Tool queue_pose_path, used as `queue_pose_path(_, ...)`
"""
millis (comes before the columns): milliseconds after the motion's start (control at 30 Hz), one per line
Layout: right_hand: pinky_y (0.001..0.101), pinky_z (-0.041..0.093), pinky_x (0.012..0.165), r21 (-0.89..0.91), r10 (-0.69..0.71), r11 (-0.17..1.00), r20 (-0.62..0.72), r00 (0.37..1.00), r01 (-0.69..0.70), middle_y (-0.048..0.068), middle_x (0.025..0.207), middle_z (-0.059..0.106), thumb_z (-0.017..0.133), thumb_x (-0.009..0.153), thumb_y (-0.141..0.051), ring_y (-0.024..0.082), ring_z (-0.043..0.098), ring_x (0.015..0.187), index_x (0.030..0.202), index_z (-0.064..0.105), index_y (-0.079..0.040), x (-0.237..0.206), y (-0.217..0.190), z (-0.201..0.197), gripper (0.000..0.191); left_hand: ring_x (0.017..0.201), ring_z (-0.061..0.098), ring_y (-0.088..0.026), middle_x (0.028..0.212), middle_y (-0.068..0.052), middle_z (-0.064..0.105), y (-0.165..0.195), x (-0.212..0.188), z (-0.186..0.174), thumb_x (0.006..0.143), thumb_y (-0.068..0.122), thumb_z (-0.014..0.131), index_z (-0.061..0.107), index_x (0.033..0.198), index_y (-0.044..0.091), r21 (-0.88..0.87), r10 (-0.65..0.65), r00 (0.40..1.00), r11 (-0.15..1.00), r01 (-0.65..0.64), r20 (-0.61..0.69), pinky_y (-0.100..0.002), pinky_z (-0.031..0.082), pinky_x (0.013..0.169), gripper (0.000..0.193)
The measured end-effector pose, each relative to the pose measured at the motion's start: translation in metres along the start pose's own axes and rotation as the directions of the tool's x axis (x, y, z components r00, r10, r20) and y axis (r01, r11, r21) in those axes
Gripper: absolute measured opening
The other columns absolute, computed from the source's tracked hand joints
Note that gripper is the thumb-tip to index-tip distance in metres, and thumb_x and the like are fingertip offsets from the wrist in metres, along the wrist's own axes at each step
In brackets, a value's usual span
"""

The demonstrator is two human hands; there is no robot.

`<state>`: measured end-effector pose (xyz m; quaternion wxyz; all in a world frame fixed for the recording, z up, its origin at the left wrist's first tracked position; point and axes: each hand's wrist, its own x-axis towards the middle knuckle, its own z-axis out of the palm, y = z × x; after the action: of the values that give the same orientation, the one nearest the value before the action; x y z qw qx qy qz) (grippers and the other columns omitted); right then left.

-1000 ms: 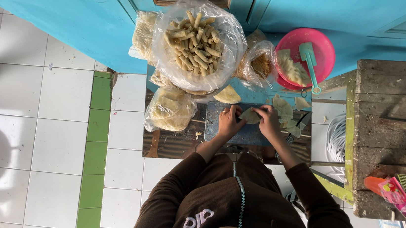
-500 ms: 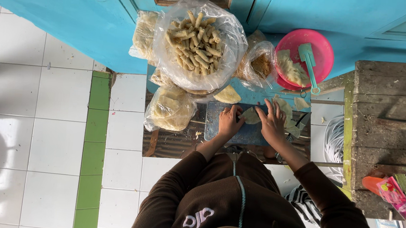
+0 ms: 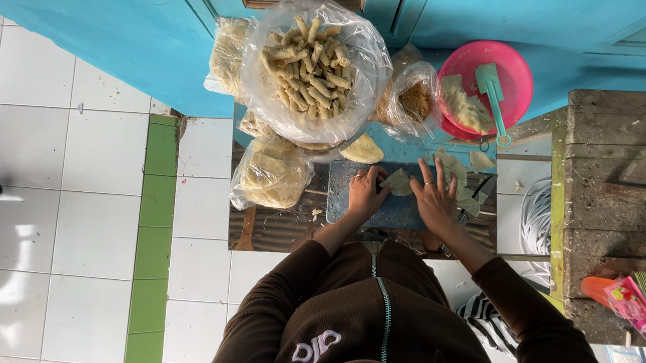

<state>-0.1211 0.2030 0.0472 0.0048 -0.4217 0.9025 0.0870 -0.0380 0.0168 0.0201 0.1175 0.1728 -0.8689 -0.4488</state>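
A pale wrapper (image 3: 399,182) lies on a blue board (image 3: 352,208), pinched at its edge by the left hand (image 3: 366,193); the right hand (image 3: 435,202) rests flat, fingers spread, beside it. Behind: a clear bag of rolls (image 3: 314,70), a pink bowl (image 3: 507,69) with a teal scoop (image 3: 493,91).

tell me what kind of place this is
Probably a home or small-shop snack-making spot on a tiled floor beside a turquoise wall. A clear bag of rolled snacks, a pink bowl of filling and thin wrappers on a low board under the person's hands suggest it.
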Motion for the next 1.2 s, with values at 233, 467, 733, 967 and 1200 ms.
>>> queue_pose_path(233,0.0649,0.027,0.116,0.046,0.005,0.999,-0.124,0.992,0.0,0.007,0.172,0.021,0.055,0.097,-0.009,0.04,0.023,0.155,0.156,0.049,-0.03,0.004,-0.01,0.003,0.063,0.087,0.063,-0.024,0.085,-0.001,0.067,-0.002,-0.002,0.001,0.083,0.028,0.083,0.06,0.105,0.011,-0.07,0.083,0.992,0.993,-0.091,-0.099,-0.042,0.045,0.08,0.036)
queue_pose_path(467,0.0644,0.029,0.116,-0.065,-0.059,0.996,-0.086,0.995,0.053,0.005,0.171,0.02,0.054,0.097,-0.013,0.037,0.024,0.154,0.161,0.037,-0.041,-0.011,-0.017,0.015,0.072,0.086,0.064,-0.023,0.087,-0.001,0.068,-0.006,-0.004,0.001,0.086,0.019,0.078,0.06,0.108,0.01,-0.118,0.076,0.991,0.989,-0.088,-0.107,-0.041,0.048,0.081,0.03)
queue_pose_path(733,0.0646,0.025,0.117,0.069,-0.02,0.997,-0.149,0.989,0.031,0.006,0.166,0.03,0.06,0.095,-0.007,0.039,0.026,0.154,0.136,0.061,-0.024,-0.024,-0.016,0.004,0.044,0.089,0.064,-0.024,0.088,-0.003,0.068,-0.004,-0.007,0.001,0.086,0.019,0.077,0.06,0.108,0.01,-0.085,0.052,0.995,0.995,-0.06,-0.087,-0.042,0.046,0.083,0.029)
queue_pose_path(967,0.0479,0.047,0.099,0.654,0.31,0.755,-0.298,0.903,-0.044,0.015,0.125,0.061,0.065,0.096,0.0,0.036,0.059,0.119,0.118,0.062,-0.006,0.035,0.013,-0.025,0.023,0.094,0.063,-0.026,0.093,-0.002,0.069,-0.008,-0.006,0.002,0.093,0.02,0.071,0.06,0.11,0.011,-0.102,0.067,0.994,0.992,-0.075,-0.082,-0.043,0.045,0.085,0.022)
queue_pose_path(1200,0.0437,0.053,0.07,0.738,0.52,0.643,-0.225,0.824,-0.204,0.016,0.102,0.069,0.078,0.093,-0.014,0.032,0.069,0.08,0.115,0.063,-0.004,0.103,0.03,-0.033,0.029,0.094,0.063,-0.026,0.091,-0.003,0.07,-0.006,-0.005,-0.002,0.092,0.023,0.072,0.06,0.109,0.01,-0.096,0.093,0.993,0.99,-0.1,-0.074,-0.043,0.045,0.085,0.025)
